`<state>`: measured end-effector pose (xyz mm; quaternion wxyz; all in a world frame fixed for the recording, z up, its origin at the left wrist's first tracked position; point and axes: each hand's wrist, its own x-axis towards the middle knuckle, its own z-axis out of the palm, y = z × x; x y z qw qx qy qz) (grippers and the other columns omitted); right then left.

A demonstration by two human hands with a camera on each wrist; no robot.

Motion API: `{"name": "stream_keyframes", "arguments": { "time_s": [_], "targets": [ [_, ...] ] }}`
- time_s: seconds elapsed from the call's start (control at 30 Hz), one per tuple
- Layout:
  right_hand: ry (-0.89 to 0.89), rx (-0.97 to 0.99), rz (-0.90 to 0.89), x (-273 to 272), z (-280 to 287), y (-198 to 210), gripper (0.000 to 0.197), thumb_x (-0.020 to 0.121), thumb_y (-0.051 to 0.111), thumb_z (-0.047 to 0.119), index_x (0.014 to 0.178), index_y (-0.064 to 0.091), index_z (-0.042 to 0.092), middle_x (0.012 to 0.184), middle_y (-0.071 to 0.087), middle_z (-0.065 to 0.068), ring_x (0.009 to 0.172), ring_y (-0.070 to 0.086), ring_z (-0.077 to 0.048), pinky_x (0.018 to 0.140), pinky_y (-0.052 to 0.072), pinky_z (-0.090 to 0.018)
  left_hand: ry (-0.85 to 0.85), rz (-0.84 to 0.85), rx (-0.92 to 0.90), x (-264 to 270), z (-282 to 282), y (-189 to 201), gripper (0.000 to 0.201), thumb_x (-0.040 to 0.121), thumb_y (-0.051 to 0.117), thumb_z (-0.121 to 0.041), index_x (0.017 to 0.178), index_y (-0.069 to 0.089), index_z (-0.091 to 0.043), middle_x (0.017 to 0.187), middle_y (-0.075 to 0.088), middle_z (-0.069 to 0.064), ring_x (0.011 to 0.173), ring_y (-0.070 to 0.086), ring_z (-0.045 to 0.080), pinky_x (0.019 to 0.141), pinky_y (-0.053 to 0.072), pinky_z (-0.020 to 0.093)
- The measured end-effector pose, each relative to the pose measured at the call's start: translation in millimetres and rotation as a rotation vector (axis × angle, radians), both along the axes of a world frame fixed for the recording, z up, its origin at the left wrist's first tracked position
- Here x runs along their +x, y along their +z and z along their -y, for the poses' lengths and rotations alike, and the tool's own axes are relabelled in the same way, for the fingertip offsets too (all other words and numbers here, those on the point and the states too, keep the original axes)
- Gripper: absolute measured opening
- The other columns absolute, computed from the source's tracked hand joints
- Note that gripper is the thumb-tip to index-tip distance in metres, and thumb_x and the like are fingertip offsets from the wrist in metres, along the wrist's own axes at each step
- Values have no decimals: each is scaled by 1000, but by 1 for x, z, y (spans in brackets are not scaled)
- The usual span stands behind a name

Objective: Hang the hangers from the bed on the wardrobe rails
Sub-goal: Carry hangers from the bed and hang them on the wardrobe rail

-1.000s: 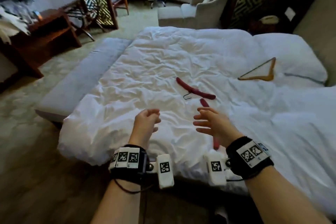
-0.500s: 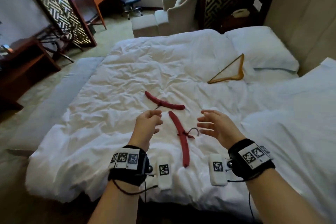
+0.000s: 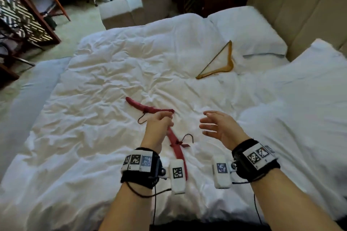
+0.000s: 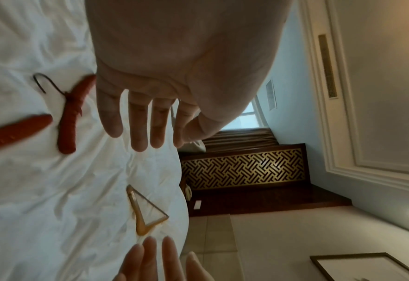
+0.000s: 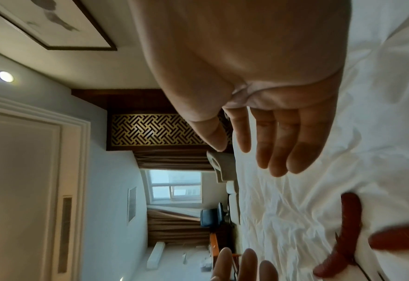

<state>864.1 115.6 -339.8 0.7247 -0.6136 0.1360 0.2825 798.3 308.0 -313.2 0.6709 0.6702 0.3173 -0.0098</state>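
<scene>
White bed point(image 3: 105, 155): two red hangers point(image 3: 176, 148), wooden hanger point(image 3: 217, 63); hands empty.

Three hangers are seen lying flat on the white bed point(image 3: 105, 84). A red padded hanger point(image 3: 177, 146) with a dark hook lies toward the near edge, pointing lengthwise. A second red hanger point(image 3: 142, 107) lies crosswise just beyond it, near the bed's middle. A wooden hanger point(image 3: 218, 63) rests well apart, beside the pillows at the head end.
</scene>
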Motion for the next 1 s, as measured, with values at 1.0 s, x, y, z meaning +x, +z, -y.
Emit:
{"name": "stream_keyframes", "arguments": {
  "time_s": [1.0],
  "targets": [
    [-193,49,-202,305,40,-90,21,99,57,20,116,59,7,100,67,-15,83,69,-28,71,58,-36,-112,-54,-19,340,35,-84,21,92,50,-5,99,66,-16,99,66,4,91,62,19,79,49,36]
  ]
}}
